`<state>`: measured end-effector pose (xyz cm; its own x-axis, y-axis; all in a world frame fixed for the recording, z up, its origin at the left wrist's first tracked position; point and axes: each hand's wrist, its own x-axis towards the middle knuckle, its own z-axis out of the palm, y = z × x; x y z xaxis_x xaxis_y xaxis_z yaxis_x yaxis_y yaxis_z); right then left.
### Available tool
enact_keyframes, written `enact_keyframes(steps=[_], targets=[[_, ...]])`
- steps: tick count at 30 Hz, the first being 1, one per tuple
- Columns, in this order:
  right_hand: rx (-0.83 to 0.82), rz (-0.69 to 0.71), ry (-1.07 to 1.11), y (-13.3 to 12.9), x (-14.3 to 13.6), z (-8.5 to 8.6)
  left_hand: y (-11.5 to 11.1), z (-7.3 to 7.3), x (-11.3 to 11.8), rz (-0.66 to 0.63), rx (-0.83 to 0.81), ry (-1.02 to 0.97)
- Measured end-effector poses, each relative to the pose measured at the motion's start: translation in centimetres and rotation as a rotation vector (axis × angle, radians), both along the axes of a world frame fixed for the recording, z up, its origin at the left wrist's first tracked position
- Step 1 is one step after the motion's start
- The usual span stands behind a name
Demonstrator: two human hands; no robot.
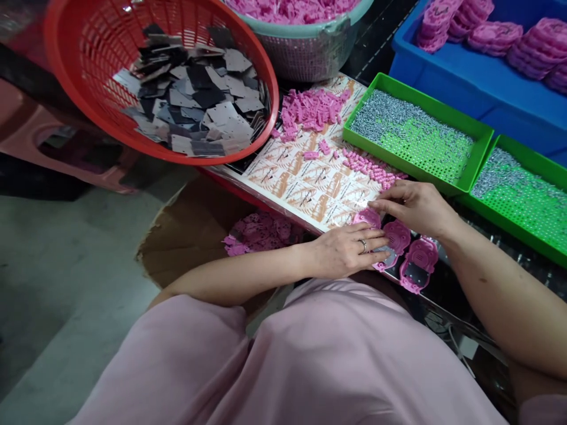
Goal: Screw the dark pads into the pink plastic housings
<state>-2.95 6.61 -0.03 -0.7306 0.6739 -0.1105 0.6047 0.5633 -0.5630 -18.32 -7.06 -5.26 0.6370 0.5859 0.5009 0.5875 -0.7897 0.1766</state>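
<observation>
Three pink plastic housings lie in a row at the table's front edge. My left hand [349, 251] is open, its fingers stretched over the left housing [368, 218] and the middle housing [398, 235], partly hiding both and a grey plate in the middle one. The right housing [419, 260] lies untouched, a dark plate [416, 274] in its lower half. Just above the left housing, my right hand [414, 206] has thumb and fingers drawn together; anything between the tips is too small to make out. Small pink pegs [370, 168] lie beyond its fingertips.
A red basket [272, 106] of metal plates stands at the left. Loose pink parts [312, 111] lie before a pale green basket [305, 56]. Green trays [410, 162] of screws and a blue bin [443, 74] of stacked pink housings stand right. A cardboard box [168, 236] is below.
</observation>
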Motion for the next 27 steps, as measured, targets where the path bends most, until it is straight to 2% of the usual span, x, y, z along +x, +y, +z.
enact_keyframes(steps=[3, 8, 13, 19, 24, 27], targets=[[0.090, 0.052, -0.114, 0.1, -1.0, 0.1, 0.1, 0.0, 0.0, -0.016, 0.003, 0.002], [0.096, 0.135, -0.196, 0.2, -1.6, 0.3, 0.3, -0.1, 0.1, 0.007, 0.046, 0.023], [0.002, 0.109, -0.164, 0.8, -1.7, 0.1, 0.2, -0.4, 0.1, 0.010, 0.083, 0.013], [0.068, 0.103, -0.315, 1.2, -2.4, 0.6, 0.3, -0.2, 0.2, 0.001, 0.041, 0.036], [0.000, 0.174, -0.250, 1.1, -2.2, 0.2, 0.3, -0.1, 0.1, -0.014, -0.020, 0.008], [0.035, 0.137, -0.195, 0.8, -1.7, 0.1, 0.4, -0.2, 0.0, -0.011, -0.064, -0.002]])
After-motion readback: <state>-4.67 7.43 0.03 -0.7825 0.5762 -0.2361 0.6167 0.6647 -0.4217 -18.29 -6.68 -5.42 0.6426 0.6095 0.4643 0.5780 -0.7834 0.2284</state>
